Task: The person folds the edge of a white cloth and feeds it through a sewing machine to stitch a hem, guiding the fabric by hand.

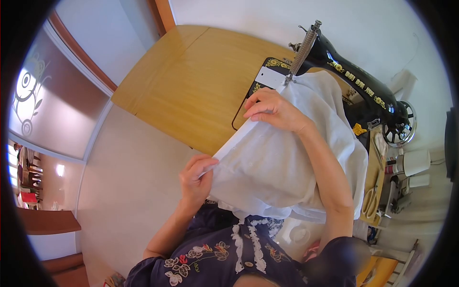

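Note:
A white cloth (267,162) spreads from the needle area of a black sewing machine (354,71) down over my lap. Its folded edge runs in a straight diagonal line toward the presser foot (288,81). My left hand (197,179) pinches the lower end of this edge between thumb and fingers, off the table. Higher up, nearer the needle, my right hand (275,111) grips the same edge, thumb beneath and fingers bent over it. Part of the machine's black bed plate (256,88) shows left of the cloth.
The wooden table (181,76) extends to the left. Scissors (370,201) lie on its right side, near a white thread cone (416,162) and spools. The machine's handwheel (401,125) is at the right. A frosted sliding door (57,95) stands at far left.

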`<state>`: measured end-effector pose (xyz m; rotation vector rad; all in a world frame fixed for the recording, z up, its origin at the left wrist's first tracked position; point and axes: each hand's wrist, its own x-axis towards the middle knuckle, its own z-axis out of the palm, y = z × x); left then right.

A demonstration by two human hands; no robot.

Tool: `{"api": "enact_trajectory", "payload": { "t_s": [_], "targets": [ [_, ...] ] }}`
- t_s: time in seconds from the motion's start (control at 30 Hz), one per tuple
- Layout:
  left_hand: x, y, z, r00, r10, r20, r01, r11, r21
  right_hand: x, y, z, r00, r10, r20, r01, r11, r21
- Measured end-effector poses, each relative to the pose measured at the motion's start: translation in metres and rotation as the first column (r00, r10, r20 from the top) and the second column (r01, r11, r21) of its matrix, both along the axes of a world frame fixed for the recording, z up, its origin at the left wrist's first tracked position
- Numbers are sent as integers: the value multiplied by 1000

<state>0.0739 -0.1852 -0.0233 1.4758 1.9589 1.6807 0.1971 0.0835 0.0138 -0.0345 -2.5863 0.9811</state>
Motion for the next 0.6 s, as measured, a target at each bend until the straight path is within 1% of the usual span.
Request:
{"api": "enact_trajectory", "payload": {
  "t_s": [0.1, 0.2, 0.3, 0.4, 0.5, 0.6],
  "targets": [
    [1, 2, -3, 1000, 21, -1, -21, 999, 30, 2, -1, 1, 1000, 14, 17, -14, 1000, 10],
    [2, 2, 3, 1000, 29, -9, -29, 999, 21, 2, -4, -1, 1000, 12, 29, -13, 1000, 9],
    [1, 0, 1, 994, 35, 100, -32, 999, -26, 0, -7, -2, 999, 4, 33, -5, 999, 48],
    [2, 3, 6, 992, 64, 112, -57, 996, -65, -1, -7, -4, 1000, -3, 27, 1, 998, 68],
    [0, 5, 5, 995, 65, 80, -63, 997, -34, -2, -6, -6, 1000, -16, 20, 14, 996, 87],
    [-1, 5, 6, 983, 89, 162, -73, 992, -105, -2, -8, -8, 1000, -23, 18, 22, 995, 96]
  ]
}}
